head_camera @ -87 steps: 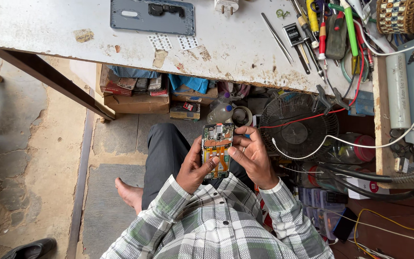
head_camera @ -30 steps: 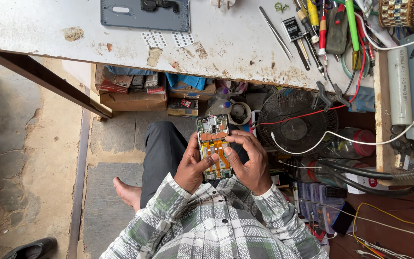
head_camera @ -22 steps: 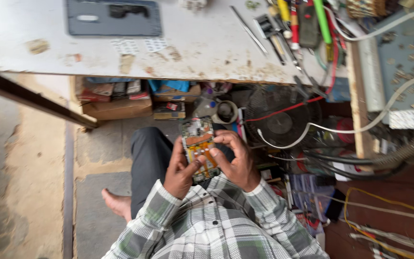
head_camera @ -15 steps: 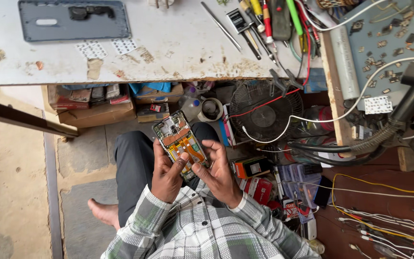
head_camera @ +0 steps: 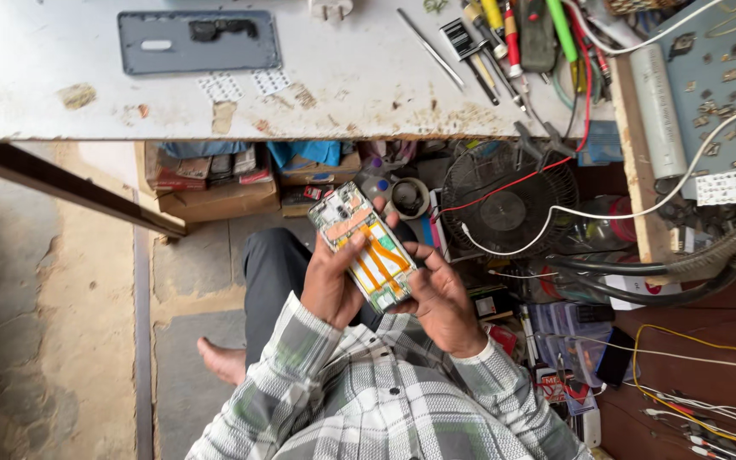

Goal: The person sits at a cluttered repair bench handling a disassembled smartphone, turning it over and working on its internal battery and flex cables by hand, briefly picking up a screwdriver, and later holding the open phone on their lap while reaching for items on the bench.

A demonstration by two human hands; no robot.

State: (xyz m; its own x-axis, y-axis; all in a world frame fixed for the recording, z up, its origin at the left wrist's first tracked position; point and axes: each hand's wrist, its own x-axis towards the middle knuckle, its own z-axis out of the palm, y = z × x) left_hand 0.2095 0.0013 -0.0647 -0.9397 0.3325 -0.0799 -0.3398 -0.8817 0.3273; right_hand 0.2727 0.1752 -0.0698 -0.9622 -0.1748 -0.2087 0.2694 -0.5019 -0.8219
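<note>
left hand (head_camera: 331, 285): fingers curled, gripping | right hand (head_camera: 440, 294): fingers curled, thumb pressing

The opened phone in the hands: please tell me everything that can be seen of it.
The opened phone is a flat rectangle with its back cover off, showing orange ribbon strips and greenish-white inner parts. It is tilted diagonally, upper end toward the table, above the person's lap. The left hand grips one long edge, the right hand the other.

Soft, even daylight; sharp focus, shadow beneath the workbench (head_camera: 342, 94).
</note>
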